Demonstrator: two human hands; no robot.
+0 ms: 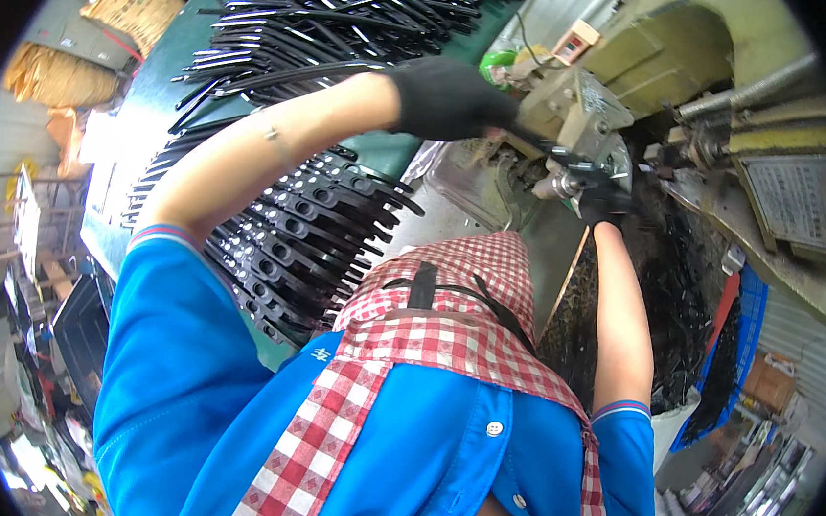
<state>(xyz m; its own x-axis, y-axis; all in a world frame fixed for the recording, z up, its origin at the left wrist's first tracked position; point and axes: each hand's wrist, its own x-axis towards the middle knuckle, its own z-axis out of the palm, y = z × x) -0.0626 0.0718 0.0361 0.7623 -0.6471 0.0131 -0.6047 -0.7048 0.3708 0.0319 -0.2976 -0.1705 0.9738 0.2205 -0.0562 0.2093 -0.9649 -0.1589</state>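
My left hand (pixel 446 104), in a black glove, is closed on a dark strip (pixel 531 141) that reaches into a greenish metal machine at the upper right. My right hand (pixel 603 201), also gloved in black, is at the machine's metal fitting (pixel 557 184); its fingers are blurred against dark parts, so their grip is unclear. Under and beyond my left arm, long glossy black strips (pixel 336 11) lie heaped on a green table (pixel 196 42). A row of black pieces with round holes (pixel 292 238) lies nearer, left of my checked apron (pixel 426 328).
The machine body (pixel 667 54) and a label plate (pixel 792 198) border the right. Below it sit a bin of black scraps (pixel 669 310) and a blue crate (pixel 747 317). A red-and-white switch box (pixel 574 41) is mounted at the back. Sacks (pixel 130 7) and shelving stand at the left.
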